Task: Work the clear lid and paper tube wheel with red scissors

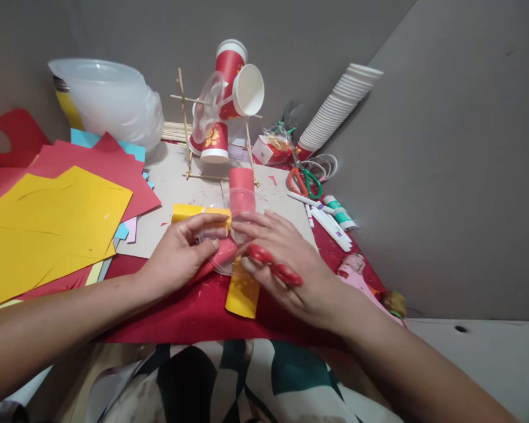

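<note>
A clear round plastic lid lies in front of me, with coloured paper pieces radiating from it. These are a red paper piece at the back, a yellow paper piece at the front, another yellow one and a red one at the left. My left hand grips the lid's left side between thumb and fingers. Over the lid's right side reaches my right hand, fingers extended, with red-handled scissors held at the thumb. The scissor blades are hidden.
Behind stands a stick frame with red paper cups. Coloured paper sheets and a plastic bowl are at left. Stacked cups, green-and-orange scissors and white pens are at right.
</note>
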### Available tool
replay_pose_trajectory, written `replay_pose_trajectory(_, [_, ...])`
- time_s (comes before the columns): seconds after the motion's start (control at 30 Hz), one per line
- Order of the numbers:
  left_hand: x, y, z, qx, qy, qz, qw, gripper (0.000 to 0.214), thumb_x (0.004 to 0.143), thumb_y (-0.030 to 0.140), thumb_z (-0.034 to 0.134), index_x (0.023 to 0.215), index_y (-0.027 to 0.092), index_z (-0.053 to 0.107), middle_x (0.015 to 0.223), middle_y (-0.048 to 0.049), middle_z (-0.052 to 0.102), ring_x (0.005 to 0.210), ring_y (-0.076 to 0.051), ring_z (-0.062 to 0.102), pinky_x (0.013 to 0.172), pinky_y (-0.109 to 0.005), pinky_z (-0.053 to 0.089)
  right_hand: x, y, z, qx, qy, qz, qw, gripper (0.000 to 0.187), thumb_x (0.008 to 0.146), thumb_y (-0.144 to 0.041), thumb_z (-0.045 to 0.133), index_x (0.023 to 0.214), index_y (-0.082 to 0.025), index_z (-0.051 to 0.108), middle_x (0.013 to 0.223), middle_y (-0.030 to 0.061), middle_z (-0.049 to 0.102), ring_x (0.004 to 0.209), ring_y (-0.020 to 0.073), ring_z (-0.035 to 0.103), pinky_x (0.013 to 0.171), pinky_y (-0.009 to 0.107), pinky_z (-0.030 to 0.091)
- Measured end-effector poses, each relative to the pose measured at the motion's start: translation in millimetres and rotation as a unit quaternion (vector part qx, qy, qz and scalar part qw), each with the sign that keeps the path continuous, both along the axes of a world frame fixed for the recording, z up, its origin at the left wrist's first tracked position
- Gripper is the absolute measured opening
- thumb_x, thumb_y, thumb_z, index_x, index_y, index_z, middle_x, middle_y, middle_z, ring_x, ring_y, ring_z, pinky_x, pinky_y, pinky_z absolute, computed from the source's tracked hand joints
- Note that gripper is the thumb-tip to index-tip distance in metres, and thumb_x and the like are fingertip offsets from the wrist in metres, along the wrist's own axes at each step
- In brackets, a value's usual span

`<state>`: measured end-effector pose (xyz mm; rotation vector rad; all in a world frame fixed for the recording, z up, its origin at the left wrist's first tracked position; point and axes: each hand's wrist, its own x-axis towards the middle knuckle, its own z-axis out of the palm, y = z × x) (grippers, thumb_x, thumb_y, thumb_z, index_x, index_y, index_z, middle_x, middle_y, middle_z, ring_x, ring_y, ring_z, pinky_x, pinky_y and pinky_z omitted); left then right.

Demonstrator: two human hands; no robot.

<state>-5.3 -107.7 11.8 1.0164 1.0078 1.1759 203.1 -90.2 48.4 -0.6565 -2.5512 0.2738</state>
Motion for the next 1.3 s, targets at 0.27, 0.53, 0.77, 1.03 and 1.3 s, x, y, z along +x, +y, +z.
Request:
replay_pose_trajectory(0.27, [0.0, -0.5, -2.6, 0.0, 0.008, 0.001, 1.0, 0.035, 0.077, 0.012, 0.072, 0.111, 0.019, 0.071, 0.105, -0.0023, 0.076, 0.105, -0.017, 0.071, 0.088, -0.026, 0.055, 9.0, -9.3, 17.7, -0.145, 0.051, 0.021, 0.988, 0.02, 0.103, -0.025, 0.049, 0.11, -0.023, 0.067, 0.124, 0.0065, 0.074, 0.123, 0.0188, 0.066, 0.116, 0.04, 0.045])
replay_pose_trajectory(0.53, [-0.2, -3.0, 2.4, -0.004, 0.021, -0.012, 1.0, 0.041, 0.075, 0.011, 0.067, 0.115, 0.018, 0.069, 0.113, -0.0058, 0.076, 0.108, -0.02, 0.071, 0.081, -0.026, 0.055, -6.5, -4.2, 13.5, -0.1, -0.03, 0.049, 0.993, 0.023, 0.1, -0.025, 0.052, 0.117, -0.019, 0.067, 0.135, 0.0125, 0.068, 0.139, 0.0254, 0.054, 0.118, 0.048, 0.043])
replay_pose_trajectory(0.77, [-1.3, -3.5, 0.0, -0.013, 0.025, -0.012, 1.0, 0.04, 0.077, 0.014, 0.07, 0.117, 0.018, 0.068, 0.113, -0.0075, 0.077, 0.118, -0.024, 0.068, 0.082, -0.028, 0.055, 20.0, -9.4, 25.7, -0.354, 0.12, -0.004, 0.927, 0.036, 0.105, -0.046, 0.041, 0.106, -0.029, 0.073, 0.105, 0.0044, 0.075, 0.101, 0.0222, 0.072, 0.084, 0.035, 0.062])
replay_pose_trajectory(1.03, [3.3, -2.3, -1.7, -0.024, 0.003, 0.013, 1.0, 0.032, 0.079, 0.012, 0.073, 0.111, 0.017, 0.071, 0.105, -0.0042, 0.078, 0.107, -0.019, 0.072, 0.091, -0.03, 0.058, 5.7, 18.1, -5.8, -0.223, 0.3, -0.189, 0.908, 0.038, 0.098, -0.05, 0.058, 0.077, -0.022, 0.072, 0.071, 0.001, 0.067, 0.061, 0.0136, 0.062, 0.056, 0.026, 0.052])
replay_pose_trajectory(1.3, [5.0, -1.5, -0.3, -0.035, 0.004, 0.017, 0.999, 0.031, 0.079, 0.011, 0.073, 0.109, 0.018, 0.072, 0.103, -0.0035, 0.079, 0.105, -0.019, 0.073, 0.09, -0.03, 0.058, -3.7, 20.3, -1.9, -0.17, 0.221, -0.194, 0.941, 0.036, 0.097, -0.052, 0.058, 0.076, -0.024, 0.068, 0.073, 0.0028, 0.068, 0.063, 0.0176, 0.065, 0.061, 0.034, 0.057])
